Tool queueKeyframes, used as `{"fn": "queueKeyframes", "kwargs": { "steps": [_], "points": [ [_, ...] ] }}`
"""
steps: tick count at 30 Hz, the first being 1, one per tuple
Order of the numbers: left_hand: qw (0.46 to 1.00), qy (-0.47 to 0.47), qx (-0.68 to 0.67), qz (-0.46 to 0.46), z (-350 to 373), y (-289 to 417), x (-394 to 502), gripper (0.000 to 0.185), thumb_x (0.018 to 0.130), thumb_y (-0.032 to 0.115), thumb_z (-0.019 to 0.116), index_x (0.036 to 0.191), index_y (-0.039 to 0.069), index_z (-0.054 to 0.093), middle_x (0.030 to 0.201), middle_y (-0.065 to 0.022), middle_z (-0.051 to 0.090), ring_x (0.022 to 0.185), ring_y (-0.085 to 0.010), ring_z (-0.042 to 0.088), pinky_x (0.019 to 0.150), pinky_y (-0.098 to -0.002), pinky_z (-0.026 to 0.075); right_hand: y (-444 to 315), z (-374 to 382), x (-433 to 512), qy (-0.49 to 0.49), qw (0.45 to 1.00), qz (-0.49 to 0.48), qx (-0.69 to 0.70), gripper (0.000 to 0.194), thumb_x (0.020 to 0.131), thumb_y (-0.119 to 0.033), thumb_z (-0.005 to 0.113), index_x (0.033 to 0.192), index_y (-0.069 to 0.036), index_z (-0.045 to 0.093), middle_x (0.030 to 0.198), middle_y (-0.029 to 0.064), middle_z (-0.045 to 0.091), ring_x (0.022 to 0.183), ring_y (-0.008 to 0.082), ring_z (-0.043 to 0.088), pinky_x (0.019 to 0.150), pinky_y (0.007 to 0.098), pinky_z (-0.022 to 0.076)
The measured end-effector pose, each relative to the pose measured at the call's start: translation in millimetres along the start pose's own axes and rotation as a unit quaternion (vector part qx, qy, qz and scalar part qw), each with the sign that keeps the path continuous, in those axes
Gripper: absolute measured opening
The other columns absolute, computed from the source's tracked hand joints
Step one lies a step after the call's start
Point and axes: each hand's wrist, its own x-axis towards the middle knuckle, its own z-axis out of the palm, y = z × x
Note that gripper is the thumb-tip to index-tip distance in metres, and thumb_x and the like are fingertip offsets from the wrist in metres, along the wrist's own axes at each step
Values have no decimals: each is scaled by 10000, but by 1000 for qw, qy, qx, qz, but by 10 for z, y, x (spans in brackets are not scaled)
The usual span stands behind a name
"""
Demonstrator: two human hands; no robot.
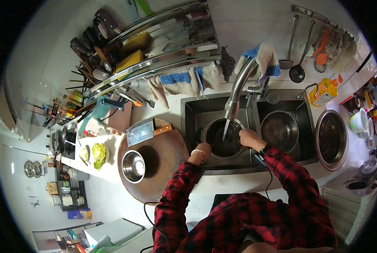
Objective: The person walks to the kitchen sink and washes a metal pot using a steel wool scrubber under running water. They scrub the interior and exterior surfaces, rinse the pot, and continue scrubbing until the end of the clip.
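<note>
A round metal pot (224, 155) sits in the left basin of the double sink (220, 168). Water runs into it from the curved metal faucet (239, 88), and the inside looks dark. My left hand (202, 152), with a white bracelet at the wrist, is curled at the pot's left edge; its fingertips are hidden. On the opposite side my right hand (251, 139) grips the pot by its right edge. Another round metal pan (278, 131) rests in the right basin.
Left of the sink, a round wooden chopping board (166, 151) carries a cleaver (141, 132) and a steel bowl (133, 166). Leafy greens (99, 156) lie beyond it. To the right are an oval metal basin (331, 140) and a yellow soap bottle (324, 91). A towel (263, 60) drapes over the faucet.
</note>
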Motion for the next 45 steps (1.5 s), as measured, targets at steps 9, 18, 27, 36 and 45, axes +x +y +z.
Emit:
{"fn": "queueKeyframes", "kwargs": {
  "steps": [9,18,27,36,45],
  "points": [
    [987,-46,-141,-61,-304,173,-154,189,774,172,571,825,43,700,910,-149,654,863,-331,634,735,-385,523,-53,-23,55,-28,1000,-12,4,115,729,-51,589,779,33,650,753,243,616,717,381,621,605,461,500],
    [984,-56,47,160,-241,45,-32,209,790,170,536,838,54,703,879,-144,669,823,-304,649,708,-378,530,-61,-108,47,-88,995,32,29,167,704,-32,532,791,43,653,809,267,612,834,399,610,710,456,494],
    [958,-15,-253,-134,-974,359,-379,235,814,169,538,931,16,673,981,-238,625,946,-373,611,771,-414,520,-78,74,84,-97,992,-45,-73,106,725,-53,588,721,7,675,720,235,618,701,311,649,533,442,491],
    [947,-74,-268,-162,-1238,549,-590,217,826,157,550,974,53,670,1034,-188,631,956,-335,621,768,-402,527,91,159,155,29,994,-50,-90,109,748,-63,582,654,-28,624,627,156,577,537,304,558,448,433,430],
    [957,-1,-201,-211,-1237,490,-620,219,859,149,505,941,40,677,1001,-190,642,926,-331,634,747,-402,534,80,109,182,53,997,-33,-52,95,743,-28,563,670,-7,621,649,205,569,589,324,590,459,449,433]
  ]
}}
